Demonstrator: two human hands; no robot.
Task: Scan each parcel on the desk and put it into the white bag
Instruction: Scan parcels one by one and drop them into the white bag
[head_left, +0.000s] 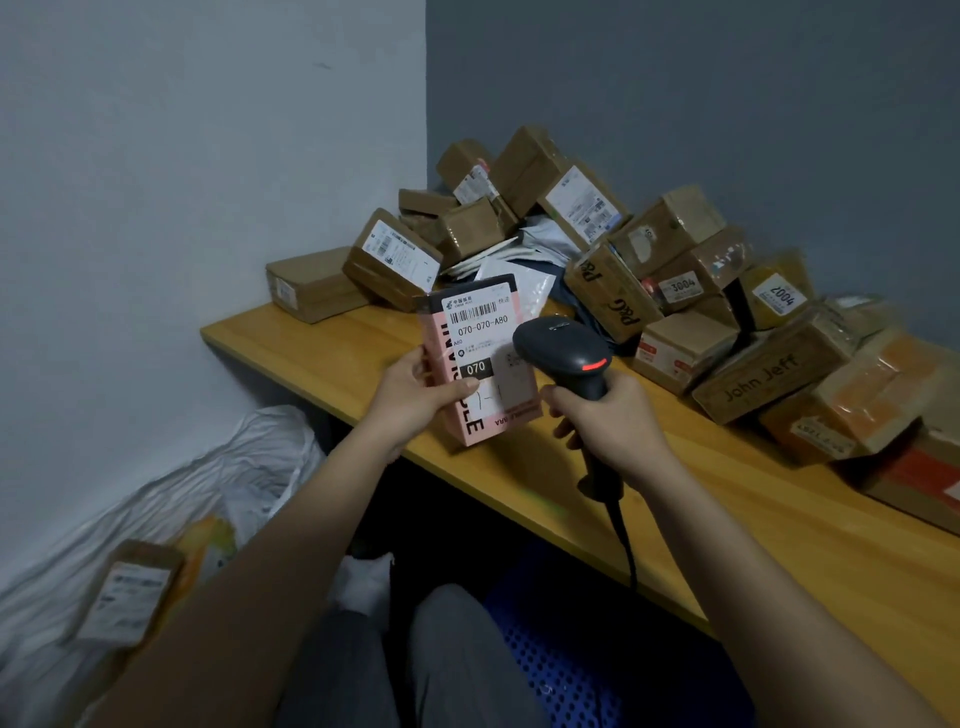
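Grey-trousered knees (415, 670) fill the bottom edge, partly cut off. Above them the left hand (415, 395) grips a pink parcel (480, 358) upright over the desk's (727, 499) front edge, label facing camera. Right hand (613, 415) is clenched round a black scanner (566, 353), its head just beside the label and covering part of it. Brown parcels (623, 260) heap at the back corner, rightmost ones cropped. White bag (171, 519) sits on the floor left, blurred, box (130, 592) inside.
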